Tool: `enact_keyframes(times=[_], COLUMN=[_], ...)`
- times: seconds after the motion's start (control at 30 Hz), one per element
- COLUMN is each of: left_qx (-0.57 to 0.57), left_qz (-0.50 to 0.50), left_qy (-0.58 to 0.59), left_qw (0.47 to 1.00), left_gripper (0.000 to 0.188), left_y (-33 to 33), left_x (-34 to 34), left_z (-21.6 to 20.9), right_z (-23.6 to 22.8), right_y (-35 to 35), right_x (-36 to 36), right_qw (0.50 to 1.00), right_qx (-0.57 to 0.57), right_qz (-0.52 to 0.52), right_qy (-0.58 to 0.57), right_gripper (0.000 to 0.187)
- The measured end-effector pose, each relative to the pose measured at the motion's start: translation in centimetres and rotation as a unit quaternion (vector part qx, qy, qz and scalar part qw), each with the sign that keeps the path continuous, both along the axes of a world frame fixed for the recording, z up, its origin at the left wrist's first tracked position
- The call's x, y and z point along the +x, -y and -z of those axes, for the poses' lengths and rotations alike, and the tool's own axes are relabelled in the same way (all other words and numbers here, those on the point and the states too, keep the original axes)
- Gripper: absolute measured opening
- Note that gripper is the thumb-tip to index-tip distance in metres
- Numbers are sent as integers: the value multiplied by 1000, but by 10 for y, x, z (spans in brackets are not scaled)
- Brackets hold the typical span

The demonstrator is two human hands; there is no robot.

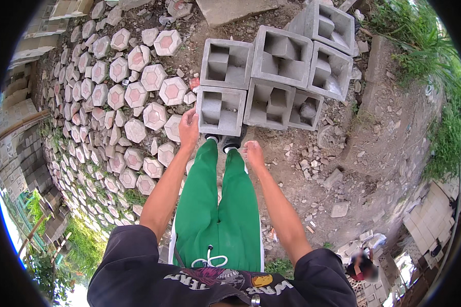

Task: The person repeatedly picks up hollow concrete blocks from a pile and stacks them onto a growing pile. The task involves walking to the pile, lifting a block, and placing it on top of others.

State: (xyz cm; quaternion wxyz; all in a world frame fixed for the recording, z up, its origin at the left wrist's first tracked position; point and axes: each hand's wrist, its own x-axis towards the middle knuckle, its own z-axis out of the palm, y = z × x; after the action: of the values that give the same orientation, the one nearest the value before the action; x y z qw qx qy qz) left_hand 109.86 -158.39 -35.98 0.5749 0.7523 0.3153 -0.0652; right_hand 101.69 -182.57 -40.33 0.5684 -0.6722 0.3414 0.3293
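lifting unevenly could tip the front block (230,113); left hand (189,129) is showing unclear grip, right hand (253,153) is hanging loosely open.

Pink-centred hexagonal concrete pavers (135,95) packing the left, long green grass (420,46) crowding upper right, flat grey slab (230,11) up top

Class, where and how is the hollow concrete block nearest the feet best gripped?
Probably grip the hollow concrete block by its straight, opposite side walls, coming from the person's side. Its left wall stands clear of blocks, beside the left hand; the neighbouring block crowds its right wall, so the right hand likely suits the near right corner.
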Motion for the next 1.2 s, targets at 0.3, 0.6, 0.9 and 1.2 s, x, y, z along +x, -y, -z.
enact_keyframes(times=[0.3,0.6,0.9,1.2], left_qx=[-187,-288,-346,-385], left_qz=[11,4,-32,-204], left_qy=[3,22,-49,-87], left_qw=[982,957,937,896], left_gripper=[71,54,55,60], left_y=[-42,-45,-53,-55], left_x=[92,93,81,48], left_z=[155,195,196,152], right_z=[61,91,88,99], right_y=[-42,-51,-53,-53], right_x=[48,53,49,41], right_qw=[996,993,966,921], right_qx=[59,92,197,312], right_qz=[-6,38,147,231], right_qy=[-67,-69,-75,18], right_gripper=[83,86,91,76])
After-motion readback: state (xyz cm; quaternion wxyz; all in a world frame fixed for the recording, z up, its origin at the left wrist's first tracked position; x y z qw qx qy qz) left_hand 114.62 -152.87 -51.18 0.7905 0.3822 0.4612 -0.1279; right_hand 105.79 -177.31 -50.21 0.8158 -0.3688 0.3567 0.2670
